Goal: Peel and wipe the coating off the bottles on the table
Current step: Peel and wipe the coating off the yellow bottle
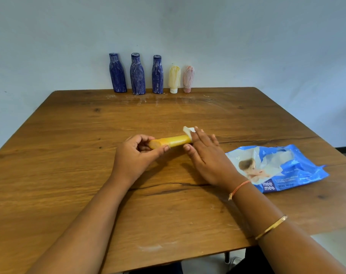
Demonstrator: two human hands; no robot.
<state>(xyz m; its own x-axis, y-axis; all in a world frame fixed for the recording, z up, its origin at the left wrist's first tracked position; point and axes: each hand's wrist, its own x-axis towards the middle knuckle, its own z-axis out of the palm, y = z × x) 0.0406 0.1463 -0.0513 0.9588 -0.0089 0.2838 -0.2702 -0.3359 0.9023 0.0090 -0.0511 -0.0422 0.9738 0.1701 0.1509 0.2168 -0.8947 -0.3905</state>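
Observation:
A yellow bottle (173, 141) lies on its side above the middle of the wooden table (69, 175). My left hand (134, 155) pinches its orange cap end between thumb and fingers. My right hand (205, 155) wraps round the bottle's other end with a white wet wipe (188, 131) under its fingers. Against the far wall stand three blue bottles (137, 75) streaked with whitish coating, a small yellow tube (174, 79) and a small pink tube (188, 78), both coated too.
A blue pack of wet wipes (283, 167) lies open on the table to the right of my right hand. White smears mark the wood near the far bottles and near the front edge (150, 248).

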